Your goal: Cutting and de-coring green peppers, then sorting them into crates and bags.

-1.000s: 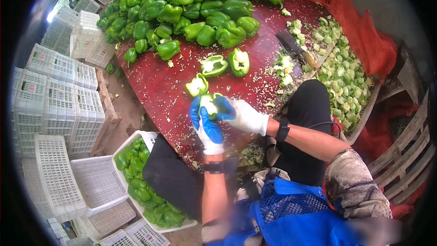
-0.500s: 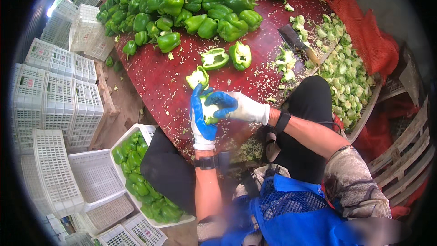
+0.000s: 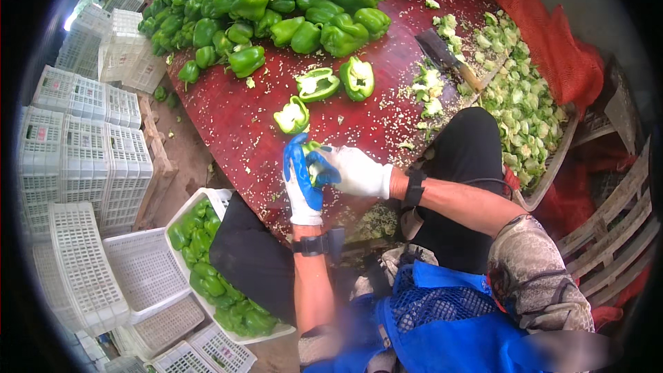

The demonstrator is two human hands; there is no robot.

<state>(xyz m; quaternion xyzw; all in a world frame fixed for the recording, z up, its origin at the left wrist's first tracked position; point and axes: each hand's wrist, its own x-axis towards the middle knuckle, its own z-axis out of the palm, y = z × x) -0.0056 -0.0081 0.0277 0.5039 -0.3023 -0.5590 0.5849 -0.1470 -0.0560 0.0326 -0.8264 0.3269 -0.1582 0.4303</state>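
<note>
My left hand (image 3: 302, 181), in a white glove with blue-coated fingers, holds a cut green bell pepper half (image 3: 314, 160). My right hand (image 3: 358, 172), gloved alike, has its fingers bent in against the pepper's hollow side; its fingertips are partly hidden. Just beyond my hands, three more pieces lie on the red tabletop (image 3: 235, 124): a pepper half (image 3: 292, 117) tilted on its side, another half (image 3: 318, 85) with its pale core showing, and a third half (image 3: 358, 79). To the right rests a wide-bladed knife (image 3: 440, 48) with a wooden handle.
A heap of whole green peppers (image 3: 276, 0) covers the table's far side. On the right, a tray (image 3: 552, 173) holds pale pepper cores beside a red mesh sack (image 3: 545, 41). A white crate of peppers (image 3: 207, 255) stands at lower left, near stacked crates (image 3: 86, 152). Seeds speckle the tabletop.
Both hands have shifted slightly left with the pepper half, and the right hand has turned further over it. The whole scene sits a little differently because the view has moved.
</note>
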